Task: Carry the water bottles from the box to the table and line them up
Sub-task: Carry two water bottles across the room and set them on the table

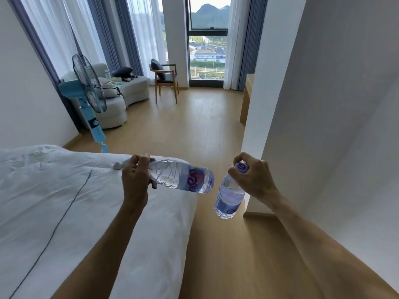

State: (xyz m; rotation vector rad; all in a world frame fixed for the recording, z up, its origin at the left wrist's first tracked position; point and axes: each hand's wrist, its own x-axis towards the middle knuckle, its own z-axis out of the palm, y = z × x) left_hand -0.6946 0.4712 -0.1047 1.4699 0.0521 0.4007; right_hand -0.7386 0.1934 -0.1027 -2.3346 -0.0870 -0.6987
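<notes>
Nearest are two bare forearms reaching forward over the edge of a white bed (64,201) and a strip of wood floor (216,244). The left hand (135,180) has its fingers (140,160) wrapped shut around the neck end of a water bottle (183,178), which lies almost level with its base pointing right, above the corner of the bed. The right hand (254,175) pinches the cap end of a second bottle (228,197) from above, fingers curled closed around it, so that bottle hangs nearly upright over the floor. The two bottles are close but not touching.

Taking one bottle per hand by the narrow top looks like a carrying grip: it halves the trips and leaves the bodies free to be stood down base first. The level bottle would need tipping upright before it is set down.

No box is in view. Farther on, past the white wall corner (269,83), a pale wooden desk (246,100) juts out on the right, probably the destination. Beyond it are a blue fan (88,83), a sofa (121,93), a chair (166,80) and the window (207,39).
</notes>
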